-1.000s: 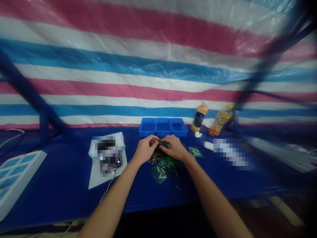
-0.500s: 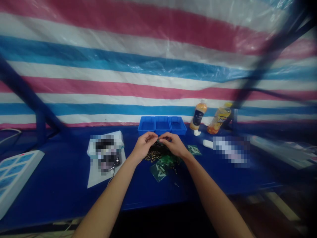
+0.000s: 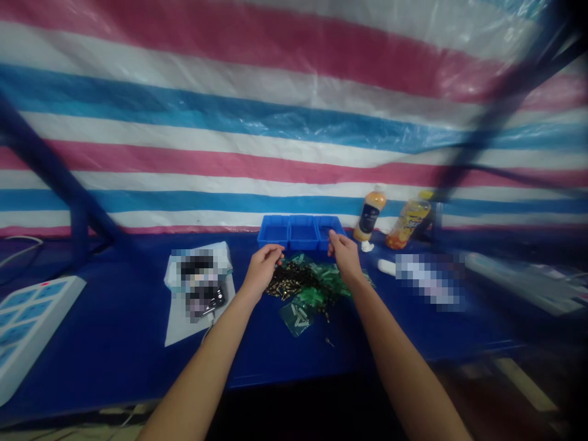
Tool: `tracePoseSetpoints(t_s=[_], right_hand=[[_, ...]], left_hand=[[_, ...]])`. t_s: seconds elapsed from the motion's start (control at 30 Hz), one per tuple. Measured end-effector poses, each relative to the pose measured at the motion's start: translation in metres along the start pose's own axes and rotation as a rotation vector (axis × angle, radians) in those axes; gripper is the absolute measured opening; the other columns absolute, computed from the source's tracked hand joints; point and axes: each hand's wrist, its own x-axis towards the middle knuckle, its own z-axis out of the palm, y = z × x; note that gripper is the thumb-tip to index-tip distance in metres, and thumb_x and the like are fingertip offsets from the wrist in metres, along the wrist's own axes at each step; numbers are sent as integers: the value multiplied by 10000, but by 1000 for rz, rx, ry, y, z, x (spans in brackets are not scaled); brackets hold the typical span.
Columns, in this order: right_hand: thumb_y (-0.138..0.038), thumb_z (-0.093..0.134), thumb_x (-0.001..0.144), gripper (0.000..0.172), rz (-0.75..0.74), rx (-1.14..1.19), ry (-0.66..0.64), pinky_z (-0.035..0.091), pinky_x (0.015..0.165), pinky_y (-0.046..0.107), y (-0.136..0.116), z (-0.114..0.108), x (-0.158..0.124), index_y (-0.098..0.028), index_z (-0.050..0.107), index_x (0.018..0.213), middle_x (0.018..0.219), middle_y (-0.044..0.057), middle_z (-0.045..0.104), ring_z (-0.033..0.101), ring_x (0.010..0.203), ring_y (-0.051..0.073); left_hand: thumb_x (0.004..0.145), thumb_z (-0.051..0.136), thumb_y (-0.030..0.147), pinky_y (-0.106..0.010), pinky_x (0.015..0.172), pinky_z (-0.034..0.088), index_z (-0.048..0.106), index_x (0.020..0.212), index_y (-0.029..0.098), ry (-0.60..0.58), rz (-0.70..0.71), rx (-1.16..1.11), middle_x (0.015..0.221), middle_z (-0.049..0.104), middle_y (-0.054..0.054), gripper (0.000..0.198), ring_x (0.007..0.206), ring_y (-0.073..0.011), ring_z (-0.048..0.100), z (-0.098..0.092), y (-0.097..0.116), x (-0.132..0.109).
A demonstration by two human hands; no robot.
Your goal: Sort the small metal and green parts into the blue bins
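My left hand [image 3: 263, 269] is closed in a pinch at the left edge of a pile of small brass and dark metal pieces [image 3: 287, 285]; whatever it may hold is too small to make out. Over the front of the right-hand blue bin [image 3: 324, 246], my right hand [image 3: 346, 256] has its thumb and fingers pressed together, their contents unclear. Green-tinted plastic bags [image 3: 315, 297] lie beside and partly on the metal pile. In front of them rests a small clear bag [image 3: 296, 320] with several pale pegs inside.
Three joined blue bins stand at the back. Two drink bottles, one dark-labelled [image 3: 369, 215] and one yellow [image 3: 408, 225], are right of them. A phone [image 3: 206, 301] on white paper and a power strip [image 3: 43, 321] lie left. A loose small piece [image 3: 329, 342] lies near the front.
My hands were together above the pile and have come apart. The right hand has moved right and up to the right-hand bin; the left has shifted slightly left, uncovering the pile.
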Motion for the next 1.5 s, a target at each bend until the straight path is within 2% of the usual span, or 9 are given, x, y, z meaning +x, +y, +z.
tracePoseSetpoints(t_s=[0.13, 0.23, 0.33, 0.5, 0.7, 0.93, 1.23, 1.37, 1.5], right_hand=[[-560, 747, 686, 751, -56, -9, 200, 425, 538, 267, -7, -11, 4, -150, 525, 1274, 646, -29, 608, 529, 525, 136], [-521, 696, 748, 592, -78, 64, 340, 405, 510, 256, -7, -22, 8, -144, 578, 1189, 621, -33, 570, 496, 513, 122], [-476, 647, 787, 409, -75, 93, 362, 380, 490, 251, -2, -27, 12, -152, 636, 1036, 624, -23, 562, 470, 505, 114], [-441, 615, 823, 319, -127, -120, 114, 405, 549, 277, -2, -17, 3, -167, 673, 974, 629, -3, 589, 508, 557, 147], [-347, 586, 881, 201, -512, -734, -460, 368, 803, 358, -11, 13, -27, -249, 742, 961, 949, 55, 702, 552, 888, 218], [-354, 569, 919, 198, -540, -966, -597, 275, 799, 382, -8, 29, -39, -280, 746, 969, 1069, 63, 681, 477, 1010, 254], [-301, 630, 860, 123, -492, -847, -491, 307, 868, 410, -8, 28, -37, -252, 743, 873, 978, 59, 708, 533, 965, 243], [-292, 639, 831, 148, -383, -547, -368, 412, 855, 367, -13, 26, -33, -232, 739, 921, 912, 45, 730, 604, 890, 214], [-380, 695, 783, 222, -210, -176, -362, 493, 811, 333, -17, 24, -31, -193, 739, 895, 904, 53, 745, 665, 831, 198]], left_hand=[[819, 579, 389, -272, 681, 460, 699, 939, 174, -4, 41, 89, 807, 678, -29, 275, 705, -155, 601, 0, 1, -1], [832, 552, 344, -298, 738, 467, 697, 952, 191, -4, 119, 278, 825, 692, -26, 242, 751, -175, 623, -4, -1, -1], [806, 549, 262, -318, 768, 459, 697, 949, 220, -81, 220, 553, 857, 696, -23, 210, 796, -192, 628, -8, -4, -3], [737, 605, 249, -401, 853, 444, 705, 971, 272, -269, 356, 917, 1038, 680, -37, 256, 975, -268, 588, -9, -3, -11], [783, 584, 271, -407, 863, 436, 692, 1016, 270, -309, 372, 1008, 1066, 662, -51, 256, 1023, -277, 568, -6, -3, -13], [877, 525, 306, -374, 810, 422, 687, 907, 261, -293, 408, 997, 991, 671, -35, 170, 961, -251, 579, -4, -2, -12], [912, 533, 336, -346, 830, 433, 679, 904, 245, -260, 411, 917, 954, 672, -31, 173, 940, -225, 594, -2, 3, -14], [946, 496, 447, -346, 840, 442, 676, 1026, 244, -233, 446, 822, 968, 677, -38, 283, 949, -223, 598, 0, 5, -14], [942, 516, 445, -351, 857, 440, 675, 1072, 226, -215, 492, 785, 1002, 682, -51, 300, 966, -225, 606, 3, 6, -15]])
